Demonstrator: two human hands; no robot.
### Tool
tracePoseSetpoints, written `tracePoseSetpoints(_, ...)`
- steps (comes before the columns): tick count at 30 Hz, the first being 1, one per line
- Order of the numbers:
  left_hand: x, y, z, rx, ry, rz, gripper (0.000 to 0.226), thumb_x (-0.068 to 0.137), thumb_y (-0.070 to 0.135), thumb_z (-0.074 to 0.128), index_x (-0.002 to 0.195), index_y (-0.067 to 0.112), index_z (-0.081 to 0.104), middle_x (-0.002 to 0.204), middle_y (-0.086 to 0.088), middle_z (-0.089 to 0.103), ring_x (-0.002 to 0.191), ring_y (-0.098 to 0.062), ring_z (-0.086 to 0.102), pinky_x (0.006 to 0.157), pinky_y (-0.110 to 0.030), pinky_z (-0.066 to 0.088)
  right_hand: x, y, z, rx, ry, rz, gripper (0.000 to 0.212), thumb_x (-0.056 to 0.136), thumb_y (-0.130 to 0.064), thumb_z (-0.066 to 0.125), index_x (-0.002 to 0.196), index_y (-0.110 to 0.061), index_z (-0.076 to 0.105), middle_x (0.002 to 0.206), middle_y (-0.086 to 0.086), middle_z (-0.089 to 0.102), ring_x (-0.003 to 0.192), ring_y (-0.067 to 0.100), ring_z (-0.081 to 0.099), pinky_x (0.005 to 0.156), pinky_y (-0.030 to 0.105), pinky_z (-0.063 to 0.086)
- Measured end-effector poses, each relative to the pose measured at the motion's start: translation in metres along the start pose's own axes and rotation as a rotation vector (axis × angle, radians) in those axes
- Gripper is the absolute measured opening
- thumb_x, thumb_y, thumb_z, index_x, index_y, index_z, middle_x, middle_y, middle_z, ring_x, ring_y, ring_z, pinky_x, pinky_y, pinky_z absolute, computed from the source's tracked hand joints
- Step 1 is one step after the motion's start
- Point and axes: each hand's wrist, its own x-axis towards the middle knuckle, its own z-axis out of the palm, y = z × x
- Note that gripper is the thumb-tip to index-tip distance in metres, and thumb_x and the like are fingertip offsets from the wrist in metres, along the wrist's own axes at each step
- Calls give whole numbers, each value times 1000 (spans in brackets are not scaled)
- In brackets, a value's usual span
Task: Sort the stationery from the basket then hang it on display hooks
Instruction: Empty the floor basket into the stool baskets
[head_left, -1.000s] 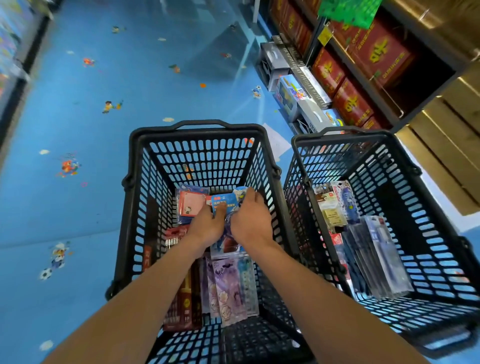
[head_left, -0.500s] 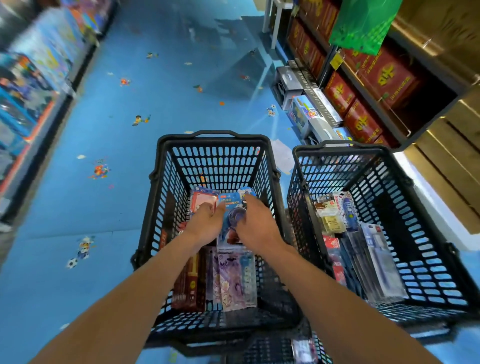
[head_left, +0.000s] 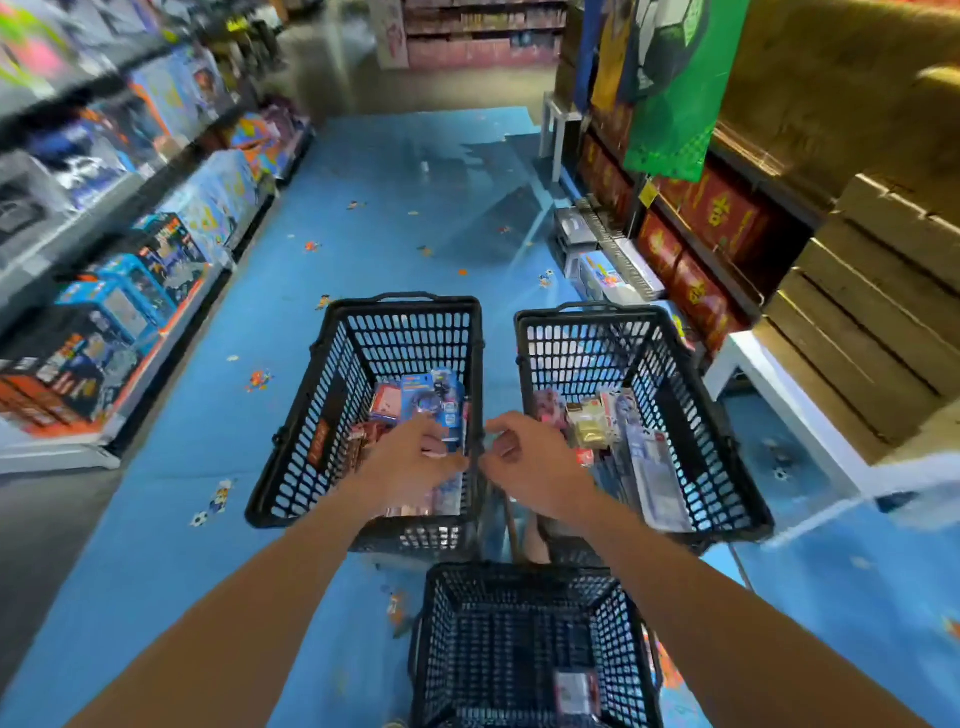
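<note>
Altogether, three black baskets: the left basket (head_left: 301, 467) holds stationery packs (head_left: 415, 397), a second basket (head_left: 719, 467) right of it holds more, and a third basket (head_left: 519, 623) sits nearer. Two hands: the left hand (head_left: 410, 462) is over the left basket's packs, grasp unclear; the right hand (head_left: 524, 467) is just right of its rim, fingers loosely curled, empty.

A blue, sticker-dotted floor (head_left: 363, 171) runs ahead of the fingers (head_left: 435, 430); boxed-toy shelves (head_left: 156, 234) stand to their left, red boxes (head_left: 717, 213) and wooden crates (head_left: 883, 270) right.
</note>
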Motion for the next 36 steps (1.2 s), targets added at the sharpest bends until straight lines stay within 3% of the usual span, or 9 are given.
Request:
tracePoseSetpoints(4, -33, 18, 69, 87, -222, -44, 23, 92, 7, 71, 75, 10, 56, 64, -2, 47, 56, -16, 46, 60, -19, 44, -61, 41, -30, -45, -203, 61, 16, 90, -21, 75, 77, -28, 70, 74, -5, 69, 71, 16, 69, 67, 32, 58)
tracePoseSetpoints(8, -44, 11, 138, 205, -440, -65, 19, 95, 11, 70, 101, -7, 71, 77, -10, 62, 69, -18, 64, 46, -15, 44, -103, 92, -32, -30, -366, 223, 18, 95, -12, 68, 78, -14, 74, 80, 6, 71, 70, 19, 69, 71, 31, 61)
tracePoseSetpoints(12, -27, -59, 216, 288, -578, -106, 22, 89, 16, 72, 86, -6, 68, 73, -14, 57, 66, -26, 54, 58, -31, 45, -130, 171, 7, -75, -359, 421, 26, 91, -9, 62, 65, -12, 65, 71, 9, 64, 64, 20, 61, 64, 27, 52)
tracePoseSetpoints(15, -7, -133, 277, 323, -554, -125, 26, 81, 30, 74, 82, 8, 60, 75, -10, 50, 73, -22, 49, 69, -34, 36, -136, 253, 58, -238, -336, 529, 17, 89, -12, 57, 79, -6, 69, 91, 15, 73, 89, 30, 68, 65, 28, 46)
tracePoseSetpoints(21, 42, -266, 375, 379, -603, -134, 45, 93, 27, 66, 55, 16, 45, 49, -3, 31, 48, -21, 31, 57, -34, 25, -130, 413, 168, -297, -303, 628, 10, 90, -13, 58, 82, -18, 58, 104, 13, 69, 105, 31, 66, 70, 27, 45)
tracePoseSetpoints(24, 85, -332, 417, 381, -616, -159, 38, 90, 31, 72, 61, 16, 54, 57, -5, 42, 57, -24, 40, 60, -35, 32, -97, 490, 213, -367, -333, 623, 4, 85, -11, 63, 83, -13, 60, 94, 15, 66, 102, 34, 67, 65, 29, 39)
tracePoseSetpoints(28, 148, -409, 468, 421, -633, -157, 30, 94, 34, 70, 76, 16, 55, 67, -3, 43, 65, -23, 40, 65, -37, 33, -44, 587, 265, -455, -424, 622, 47, 91, -17, 66, 135, -5, 53, 131, 17, 61, 117, 34, 61, 85, 35, 54)
tracePoseSetpoints(34, 234, -475, 508, 576, -693, -117, 35, 94, 36, 72, 117, 19, 53, 112, -5, 57, 96, -23, 55, 82, -39, 46, 19, 679, 292, -583, -458, 527, 39, 91, -18, 67, 128, -8, 60, 119, 11, 65, 110, 28, 63, 90, 36, 50)
tracePoseSetpoints(36, 253, -483, 518, 588, -704, -106, 30, 93, 34, 74, 108, 16, 56, 103, -6, 57, 90, -25, 54, 75, -39, 43, 36, 695, 295, -666, -582, 543, 51, 90, -24, 71, 137, -12, 53, 131, 10, 61, 118, 29, 60, 96, 39, 52)
